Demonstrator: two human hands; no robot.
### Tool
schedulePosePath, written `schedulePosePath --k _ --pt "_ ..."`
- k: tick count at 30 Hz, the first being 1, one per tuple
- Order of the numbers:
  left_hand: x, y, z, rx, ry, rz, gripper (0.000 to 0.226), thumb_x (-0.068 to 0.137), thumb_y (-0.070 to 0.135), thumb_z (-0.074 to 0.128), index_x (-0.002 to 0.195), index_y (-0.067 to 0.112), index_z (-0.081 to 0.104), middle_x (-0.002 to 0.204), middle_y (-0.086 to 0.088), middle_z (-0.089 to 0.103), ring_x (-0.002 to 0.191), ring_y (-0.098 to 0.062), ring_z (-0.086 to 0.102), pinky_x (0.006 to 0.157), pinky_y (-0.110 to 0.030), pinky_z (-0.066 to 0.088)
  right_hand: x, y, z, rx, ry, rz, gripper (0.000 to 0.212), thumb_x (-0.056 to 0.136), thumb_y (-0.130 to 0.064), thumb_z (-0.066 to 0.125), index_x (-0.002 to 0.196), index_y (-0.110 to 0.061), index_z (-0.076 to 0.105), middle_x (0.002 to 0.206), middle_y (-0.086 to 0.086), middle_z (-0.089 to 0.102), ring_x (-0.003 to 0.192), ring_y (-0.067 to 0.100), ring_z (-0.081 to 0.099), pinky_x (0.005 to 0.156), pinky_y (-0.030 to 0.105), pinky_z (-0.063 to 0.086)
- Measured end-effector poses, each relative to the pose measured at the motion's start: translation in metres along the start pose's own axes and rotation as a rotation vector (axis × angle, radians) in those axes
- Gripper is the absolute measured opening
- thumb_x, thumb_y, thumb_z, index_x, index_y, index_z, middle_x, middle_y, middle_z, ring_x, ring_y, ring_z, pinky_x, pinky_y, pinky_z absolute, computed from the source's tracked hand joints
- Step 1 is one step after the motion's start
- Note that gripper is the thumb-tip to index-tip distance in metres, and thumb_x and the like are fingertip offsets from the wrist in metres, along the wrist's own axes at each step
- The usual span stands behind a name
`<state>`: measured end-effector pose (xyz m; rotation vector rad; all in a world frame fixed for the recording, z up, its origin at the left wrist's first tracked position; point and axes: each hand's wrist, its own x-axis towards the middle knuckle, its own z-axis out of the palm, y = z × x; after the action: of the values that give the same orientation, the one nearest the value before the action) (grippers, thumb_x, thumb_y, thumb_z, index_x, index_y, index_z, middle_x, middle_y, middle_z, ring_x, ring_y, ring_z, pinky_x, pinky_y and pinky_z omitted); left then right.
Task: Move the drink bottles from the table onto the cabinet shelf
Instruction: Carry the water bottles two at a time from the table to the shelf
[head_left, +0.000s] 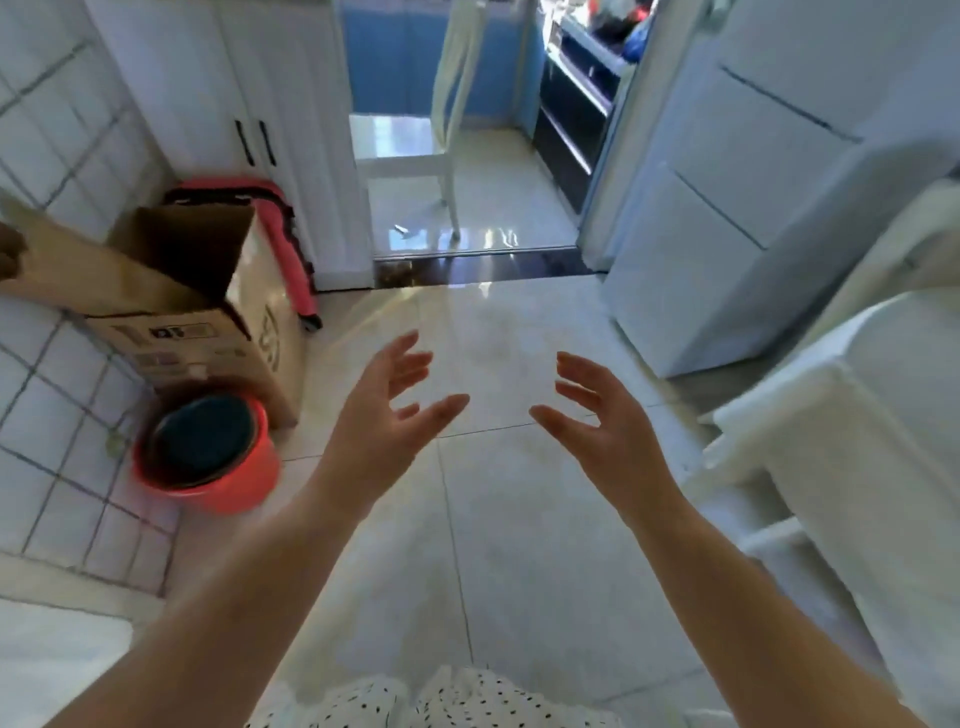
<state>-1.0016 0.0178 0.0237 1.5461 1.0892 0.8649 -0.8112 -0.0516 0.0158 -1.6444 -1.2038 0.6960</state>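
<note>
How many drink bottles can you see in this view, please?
0. No bottle shows on the floor, and both hands, left hand and right hand, are open and empty. Some may be hidden inside the cardboard box or out of frame.

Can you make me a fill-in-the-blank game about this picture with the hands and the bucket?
1. Both the left hand and the right hand are open and hold ____.
2. The bucket on the floor is colored ____.
3. The brown box behind the bucket is made of ____.
4. The number of drink bottles in view is ____.

Missing words: nothing; red; cardboard; zero
</note>
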Motion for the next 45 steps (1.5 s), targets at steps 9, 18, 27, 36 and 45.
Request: schedulePosePath --k 9,18,27,36,45 --pt "0.080 0.050 0.212 -0.035 -0.355 0.071 0.069 0.077 0.024 0.075 0.137 0.029 0.041 0.130 0.006 0.054 0.118 -0.007 0.053 0.084 -0.009 0.042 0.004 0.080 -0.190 0.022 0.374 0.170 0.053 0.079 -0.025 0.071 0.128 -0.024 0.050 0.128 -0.006 0.055 0.107 -0.006 0.052 0.072 -0.001 0.043" --pt "0.190 0.089 0.392 -0.012 -0.680 0.149 0.064 0.078 0.021 0.075 0.134 0.029 0.045 0.123 0.010 0.058 0.118 -0.007 0.054 0.081 -0.010 0.044 0.049 0.146 -0.323 -0.007 0.746 0.310 0.045 0.080 -0.028 0.071 0.119 -0.034 0.050 0.118 -0.017 0.056 0.115 0.002 0.054 0.089 0.019 0.045" --pt "0.289 0.137 0.556 -0.028 -1.001 0.153 0.060 0.077 0.025 0.077 0.129 0.035 0.049 0.120 0.017 0.060 0.115 0.005 0.054 0.099 -0.031 0.046 0.098 0.192 -0.430 -0.039 1.102 0.441 0.047 0.079 -0.027 0.072 0.122 -0.030 0.051 0.124 -0.009 0.056 0.114 0.006 0.056 0.096 0.025 0.042" --pt "0.325 0.169 0.707 0.027 -1.125 0.224 0.069 0.073 0.033 0.077 0.134 0.031 0.047 0.119 0.017 0.060 0.116 -0.001 0.056 0.094 -0.022 0.044 0.126 0.249 -0.547 -0.011 1.268 0.471 0.046 0.079 -0.018 0.072 0.119 -0.029 0.051 0.123 -0.005 0.057 0.111 0.006 0.056 0.101 0.030 0.044" --pt "0.349 0.201 0.878 0.052 -1.100 0.237 0.065 0.076 0.028 0.077 0.134 0.028 0.046 0.124 0.009 0.059 0.117 -0.005 0.055 0.104 -0.035 0.046 0.153 0.329 -0.700 -0.044 1.283 0.503 0.053 0.079 -0.020 0.073 0.126 -0.024 0.051 0.124 -0.008 0.055 0.111 0.007 0.054 0.093 0.020 0.038"
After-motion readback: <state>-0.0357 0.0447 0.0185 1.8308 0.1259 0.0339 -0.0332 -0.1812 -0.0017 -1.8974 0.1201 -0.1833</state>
